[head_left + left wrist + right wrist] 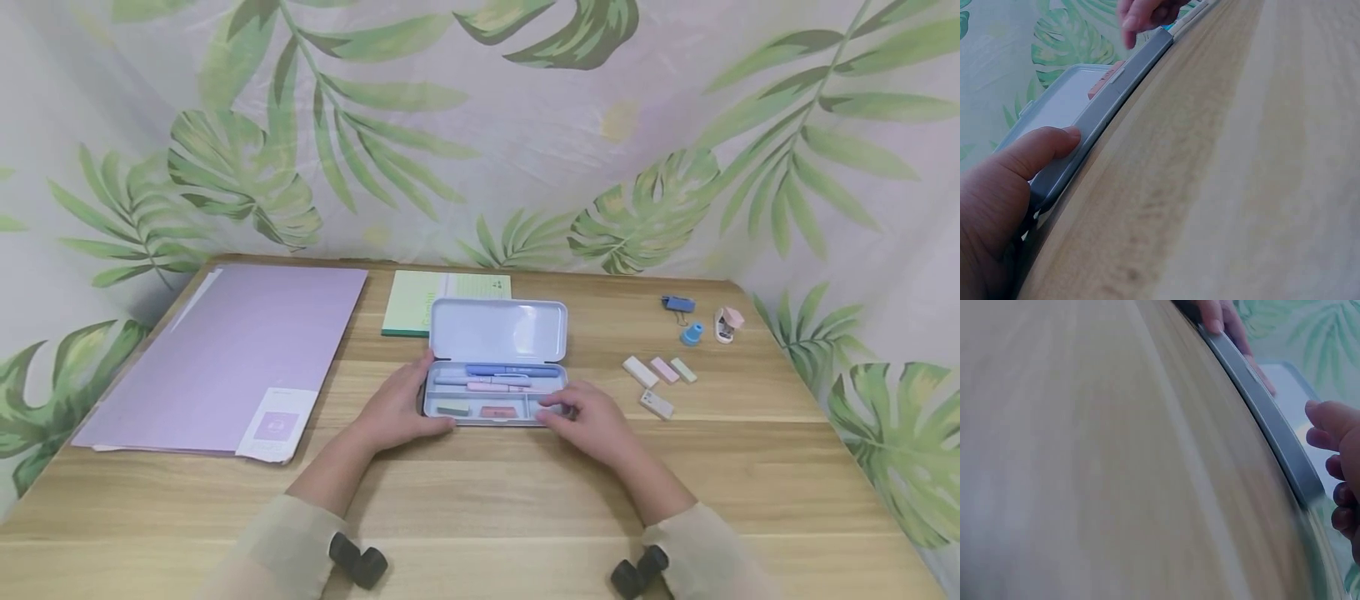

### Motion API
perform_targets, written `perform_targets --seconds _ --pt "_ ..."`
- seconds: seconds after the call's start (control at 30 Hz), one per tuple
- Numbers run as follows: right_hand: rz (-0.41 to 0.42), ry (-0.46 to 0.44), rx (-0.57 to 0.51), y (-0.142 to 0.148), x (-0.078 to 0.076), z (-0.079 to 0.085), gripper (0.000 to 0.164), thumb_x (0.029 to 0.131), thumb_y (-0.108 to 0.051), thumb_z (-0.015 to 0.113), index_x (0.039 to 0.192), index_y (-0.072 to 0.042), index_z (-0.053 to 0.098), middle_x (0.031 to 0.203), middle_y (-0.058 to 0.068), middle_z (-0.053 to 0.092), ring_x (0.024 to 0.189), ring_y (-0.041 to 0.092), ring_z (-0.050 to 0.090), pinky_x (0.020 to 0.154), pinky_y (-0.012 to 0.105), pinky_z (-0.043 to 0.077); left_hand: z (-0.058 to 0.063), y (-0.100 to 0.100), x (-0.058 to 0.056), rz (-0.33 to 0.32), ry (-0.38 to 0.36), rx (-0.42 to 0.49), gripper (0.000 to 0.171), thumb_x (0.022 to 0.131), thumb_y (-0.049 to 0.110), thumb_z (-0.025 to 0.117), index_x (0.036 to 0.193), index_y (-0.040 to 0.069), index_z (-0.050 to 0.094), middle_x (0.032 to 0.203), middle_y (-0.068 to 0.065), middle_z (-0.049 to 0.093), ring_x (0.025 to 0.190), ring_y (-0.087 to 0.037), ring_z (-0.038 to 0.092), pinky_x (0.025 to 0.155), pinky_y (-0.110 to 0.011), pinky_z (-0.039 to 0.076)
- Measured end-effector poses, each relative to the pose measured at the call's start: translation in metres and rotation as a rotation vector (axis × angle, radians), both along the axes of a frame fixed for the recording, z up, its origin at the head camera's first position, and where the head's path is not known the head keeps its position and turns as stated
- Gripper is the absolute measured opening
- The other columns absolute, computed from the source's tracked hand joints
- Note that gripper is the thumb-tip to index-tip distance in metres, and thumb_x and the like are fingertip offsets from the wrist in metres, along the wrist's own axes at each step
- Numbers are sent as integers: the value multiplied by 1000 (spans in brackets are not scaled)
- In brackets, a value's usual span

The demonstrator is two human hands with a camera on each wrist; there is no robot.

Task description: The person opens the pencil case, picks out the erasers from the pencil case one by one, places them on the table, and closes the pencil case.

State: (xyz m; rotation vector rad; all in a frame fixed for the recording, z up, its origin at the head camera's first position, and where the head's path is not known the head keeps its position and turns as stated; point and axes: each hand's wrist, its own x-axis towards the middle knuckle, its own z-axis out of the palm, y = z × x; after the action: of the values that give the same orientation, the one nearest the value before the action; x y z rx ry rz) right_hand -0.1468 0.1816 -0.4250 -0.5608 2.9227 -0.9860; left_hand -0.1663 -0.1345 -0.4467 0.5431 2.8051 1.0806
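Observation:
A pale blue pencil case [498, 333] lies on the table with its lid raised. Blue, lilac and pink pens [498, 380] fill its rear section. A green eraser [453, 407] and a reddish eraser [498, 412] lie in the front section, left of a divider. My left hand [397, 406] grips the case's left end, its thumb along the front wall [1094, 128]. My right hand [592, 419] hovers at the small right compartment, fingers bent and thumb apart from the index finger. Nothing shows between those fingers; the compartment's floor is partly hidden.
A purple folder [232, 358] covers the table's left side. A green notebook [408, 300] lies behind the case. To the right are several small erasers [663, 370], a blue binder clip [678, 304], a blue cone-shaped item [692, 334] and a pink-and-white stapler-like item [727, 324].

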Motion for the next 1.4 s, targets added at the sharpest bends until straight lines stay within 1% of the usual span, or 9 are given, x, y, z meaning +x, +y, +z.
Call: perform_targets --seconds 0.27,0.4,0.53,0.63,0.77,0.97,1.2,1.33,1.4 --pt "87 85 90 -27 -9 4 28 85 -38 72 101 -15 78 77 -7 58 71 8 47 62 23 39 2 0 1 -2 -5 -2 115 71 45 80 155 -3 18 154 -26 35 139 -41 38 114 -54 33" --pt "157 95 142 -33 -12 4 32 86 -43 71 102 -16 79 82 -6 64 75 8 51 65 23 42 1 0 1 -5 13 1 115 71 45 81 154 -3 18 151 -27 38 137 -41 40 113 -54 34" --pt "191 105 215 -37 -12 2 36 87 -46 68 104 -17 78 88 -4 67 81 11 56 71 28 45 0 0 1 -12 16 6 116 71 45 81 154 -3 18 151 -27 39 137 -41 41 113 -54 34" --pt "192 111 236 -39 -12 3 34 87 -46 68 104 -18 78 89 -4 68 84 13 58 75 31 47 1 1 1 -13 18 10 116 71 45 81 154 -3 18 151 -27 39 136 -40 41 112 -53 35" --pt "183 104 206 -41 -12 3 30 86 -44 70 100 -18 79 87 -6 67 82 11 58 74 29 47 2 0 1 -12 23 11 115 71 45 81 154 -4 18 151 -26 38 137 -40 41 113 -53 35" --pt "125 22 147 -45 -14 4 26 82 -42 75 92 -18 77 78 -8 61 73 7 49 66 24 41 0 0 1 -9 21 12 116 71 46 81 154 -4 18 151 -27 38 137 -41 40 113 -54 34" --pt "128 -17 168 -45 -14 7 33 83 -43 73 98 -14 79 86 -5 67 80 9 56 70 25 45 0 0 1 -9 25 7 115 71 45 81 154 -4 19 149 -27 40 135 -40 42 112 -53 36" --pt "124 -28 166 -45 -15 7 29 83 -43 74 94 -17 79 84 -7 65 79 8 54 70 25 44 1 0 1 -9 30 5 115 71 45 81 154 -5 19 149 -28 41 134 -40 44 111 -53 37" --pt "95 -56 135 -46 -15 7 27 81 -42 76 92 -17 78 82 -7 62 77 8 52 68 26 43 1 0 1 -9 29 5 115 71 44 81 154 -5 19 149 -27 41 134 -40 43 111 -53 36"
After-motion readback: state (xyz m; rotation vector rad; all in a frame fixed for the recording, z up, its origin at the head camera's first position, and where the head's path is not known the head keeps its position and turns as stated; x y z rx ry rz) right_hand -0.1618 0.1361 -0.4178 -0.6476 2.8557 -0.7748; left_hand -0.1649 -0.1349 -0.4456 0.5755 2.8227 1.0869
